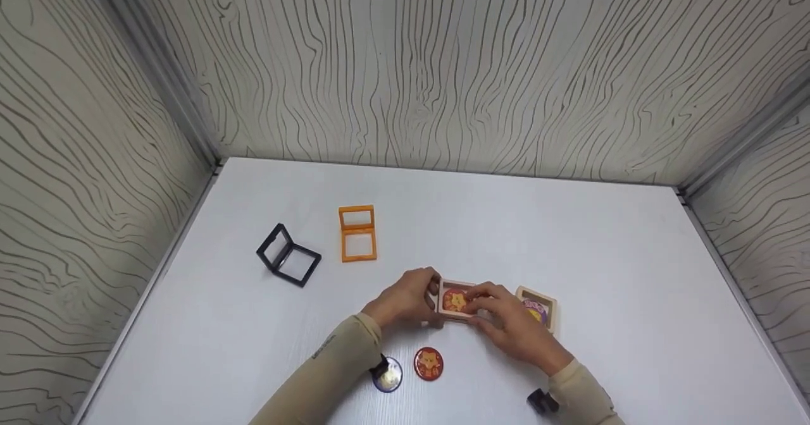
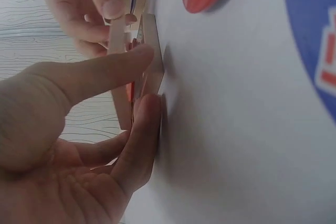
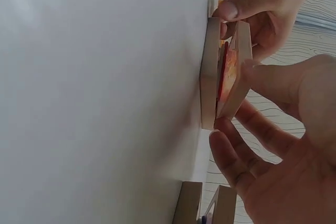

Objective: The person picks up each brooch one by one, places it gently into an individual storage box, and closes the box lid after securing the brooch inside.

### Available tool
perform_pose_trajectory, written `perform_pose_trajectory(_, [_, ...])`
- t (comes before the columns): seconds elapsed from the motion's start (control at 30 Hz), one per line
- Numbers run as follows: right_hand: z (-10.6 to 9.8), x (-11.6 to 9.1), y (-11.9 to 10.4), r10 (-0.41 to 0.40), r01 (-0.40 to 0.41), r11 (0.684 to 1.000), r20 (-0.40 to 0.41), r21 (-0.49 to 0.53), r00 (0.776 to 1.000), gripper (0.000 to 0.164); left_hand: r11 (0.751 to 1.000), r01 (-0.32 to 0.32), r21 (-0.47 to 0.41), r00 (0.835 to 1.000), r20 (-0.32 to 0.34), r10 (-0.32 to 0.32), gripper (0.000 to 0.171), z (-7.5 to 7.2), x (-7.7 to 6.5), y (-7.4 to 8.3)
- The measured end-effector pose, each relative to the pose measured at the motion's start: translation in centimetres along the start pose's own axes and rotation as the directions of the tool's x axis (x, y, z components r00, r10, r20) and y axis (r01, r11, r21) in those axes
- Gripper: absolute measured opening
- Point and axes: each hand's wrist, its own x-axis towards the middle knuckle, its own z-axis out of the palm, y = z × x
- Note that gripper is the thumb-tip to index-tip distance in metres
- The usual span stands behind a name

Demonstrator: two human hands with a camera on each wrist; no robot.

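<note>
Both hands hold a beige two-part display frame (image 1: pixel 457 317) low over the white table. My left hand (image 1: pixel 408 300) grips its left end between thumb and fingers. On the right side, my right hand (image 1: pixel 516 325) pinches the frame, fingertips over its face. A red round badge with a yellow star (image 1: pixel 453 300) lies inside. The right wrist view shows the frame's two halves (image 3: pixel 210 77) partly apart, with the badge's red edge (image 3: pixel 224 72) between them. Another red star badge (image 1: pixel 428 363) lies on the table nearer the person.
Beside the right hand lies a second beige frame (image 1: pixel 552 314) holding a purple and yellow badge (image 1: pixel 535 311). A blue-rimmed badge (image 1: pixel 388 375) sits partly under the left wrist strap. An orange frame (image 1: pixel 359 260) and a black frame (image 1: pixel 291 278) stand unfolded at the left back.
</note>
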Motion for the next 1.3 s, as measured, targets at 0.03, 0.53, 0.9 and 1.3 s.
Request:
perform_pose_trajectory(0.03, [0.03,-0.02,0.04,-0.001,0.001,1.000,0.003,-0.005,1.000,0.017,1.000,-0.004,-0.001,1.000,0.003,0.004,0.063,-0.01,0.03,0.00])
perform_pose_trajectory(0.53, [-0.19,0.33,-0.10,0.014,-0.014,1.000,0.025,-0.026,1.000,0.012,1.000,-0.012,0.019,1.000,-0.008,0.012,0.059,-0.03,0.34,-0.04])
perform_pose_trajectory(0.9, [-0.21,0.77,-0.26,-0.006,0.007,0.999,0.038,-0.037,0.999,0.010,1.000,-0.012,-0.006,0.999,-0.041,0.012,0.060,0.02,0.34,-0.17])
perform_pose_trajectory(1.3, [-0.49,0.62,0.01,0.065,-0.065,0.996,-0.002,-0.068,0.998,0.012,0.999,-0.035,0.036,0.999,0.001,0.035,0.071,-0.22,-0.31,-0.07])
